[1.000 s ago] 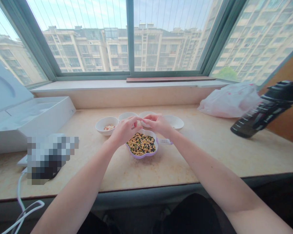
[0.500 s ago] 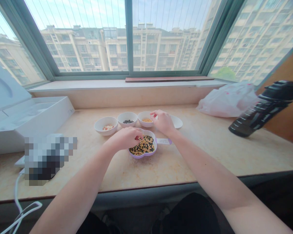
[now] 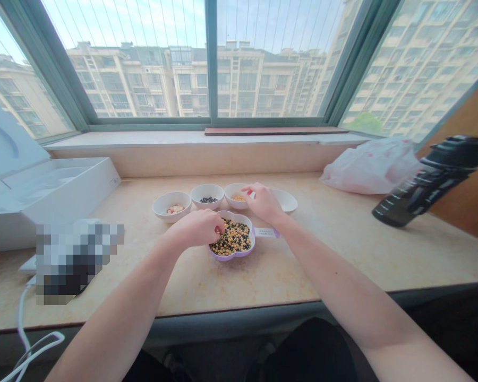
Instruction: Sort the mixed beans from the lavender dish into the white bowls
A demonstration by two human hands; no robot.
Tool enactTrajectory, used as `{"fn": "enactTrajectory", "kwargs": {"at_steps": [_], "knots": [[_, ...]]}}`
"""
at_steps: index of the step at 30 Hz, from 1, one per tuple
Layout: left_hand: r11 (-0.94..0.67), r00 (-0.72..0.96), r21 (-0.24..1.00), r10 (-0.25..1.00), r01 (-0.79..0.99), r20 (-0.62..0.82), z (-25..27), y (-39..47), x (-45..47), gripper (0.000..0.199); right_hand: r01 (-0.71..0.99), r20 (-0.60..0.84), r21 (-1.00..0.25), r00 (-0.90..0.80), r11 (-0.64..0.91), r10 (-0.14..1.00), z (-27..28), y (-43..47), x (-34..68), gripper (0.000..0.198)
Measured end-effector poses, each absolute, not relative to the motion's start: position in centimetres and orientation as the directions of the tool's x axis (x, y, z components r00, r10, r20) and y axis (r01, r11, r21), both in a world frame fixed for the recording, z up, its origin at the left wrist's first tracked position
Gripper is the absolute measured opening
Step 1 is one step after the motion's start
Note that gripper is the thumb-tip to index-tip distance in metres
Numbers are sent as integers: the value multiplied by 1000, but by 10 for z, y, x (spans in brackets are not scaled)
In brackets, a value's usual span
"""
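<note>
1. Clover-shaped bowl (image 3: 231,258), white inside with a purple outer wall, sits on the surface (image 3: 239,289) closest to the person; it looks like stiff, thin plastic, light in itself, most of its weight probably being the load. Its near rim is the free place to steady it.
2. Mixed beans (image 3: 235,241), black and yellow, lie in that bowl. They look dry, hard and smooth, so they should roll and slip rather than crush; each is best pinched across its rounded sides.
3. Left hand (image 3: 199,225) reaches over the bowl's left side, fingers curled down at the beans; whether its grip has hold of one, I cannot tell.
4. Labelled handle (image 3: 266,232) juts out at the bowl's right, offering a flat hold, though lifting by it alone could tip the load.
5. Right hand (image 3: 263,200) hangs over the right side of the yellow-bean bowl (image 3: 231,189), thumb and fingers bent towards each other; whether its grip is pinching anything is too small to see.
6. Black-bean bowl (image 3: 197,190), a bowl of pale and reddish pieces (image 3: 159,208) and a white dish (image 3: 290,201) complete the row behind; all look rigid, possibly breakable, best held by opposite rims.
</note>
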State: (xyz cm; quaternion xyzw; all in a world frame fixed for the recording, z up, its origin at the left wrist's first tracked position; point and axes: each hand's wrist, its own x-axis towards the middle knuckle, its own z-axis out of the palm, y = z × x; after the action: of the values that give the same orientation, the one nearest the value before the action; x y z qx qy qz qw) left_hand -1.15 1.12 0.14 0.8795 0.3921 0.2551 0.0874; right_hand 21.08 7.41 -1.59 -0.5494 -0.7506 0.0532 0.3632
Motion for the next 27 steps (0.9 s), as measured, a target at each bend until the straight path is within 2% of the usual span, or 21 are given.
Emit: {"fn": "enactTrajectory", "kwargs": {"at_steps": [1, 3, 7, 11, 18, 23, 27], "knots": [[-692, 636, 314, 722, 650, 272, 1, 12, -11, 25, 782, 486, -486, -129, 390, 864, -16, 74, 211, 20], [-689, 671, 246, 723, 682, 163, 1, 13, -8, 21, 774, 483, -497, -129, 392, 866, -16, 73, 210, 18], [-679, 672, 169, 733, 714, 104, -1, 16, -4, 25, 762, 484, -510, -129, 399, 865, -14, 70, 208, 17], [-681, 672, 171, 732, 712, 114, -8, 19, -2, 27, 750, 482, -521, -137, 409, 866, -12, 68, 207, 17], [-679, 654, 257, 733, 688, 186, -18, 22, -1, 21, 752, 476, -512, -153, 414, 866, -13, 68, 206, 18], [-670, 643, 257, 741, 696, 192, -18, 22, 0, 21, 746, 487, -509, -162, 430, 858, -13, 67, 205, 17], [-669, 651, 199, 743, 716, 159, -13, 20, 3, 23, 743, 490, -509, -165, 434, 856, -12, 67, 205, 17]]}}
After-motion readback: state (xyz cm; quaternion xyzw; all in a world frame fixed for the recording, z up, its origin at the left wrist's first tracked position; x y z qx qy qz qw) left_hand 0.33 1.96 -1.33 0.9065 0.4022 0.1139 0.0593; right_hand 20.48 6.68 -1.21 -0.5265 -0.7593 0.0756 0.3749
